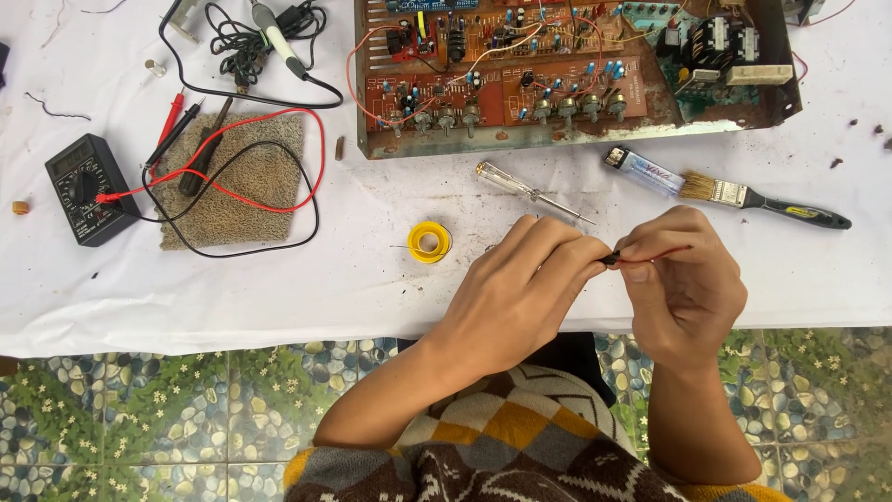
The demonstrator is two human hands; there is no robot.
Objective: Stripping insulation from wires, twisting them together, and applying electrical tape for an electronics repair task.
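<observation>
My left hand (525,279) and my right hand (683,274) meet over the white table cover (372,288) near its front edge. Together they pinch a short red wire (650,257) with a small black piece at its left end. The left fingertips grip the black end, the right fingers hold the red part. A clear-handled screwdriver (530,191) lies just beyond my left hand. A yellow spool of solder (428,242) sits to the left of that hand.
A rusty chassis with orange circuit boards (557,74) fills the back. A lighter (644,170) and a paintbrush (767,202) lie at right. At left are a black multimeter (84,186) with red and black leads, a brown mat (237,181), and a soldering iron with cable (274,37).
</observation>
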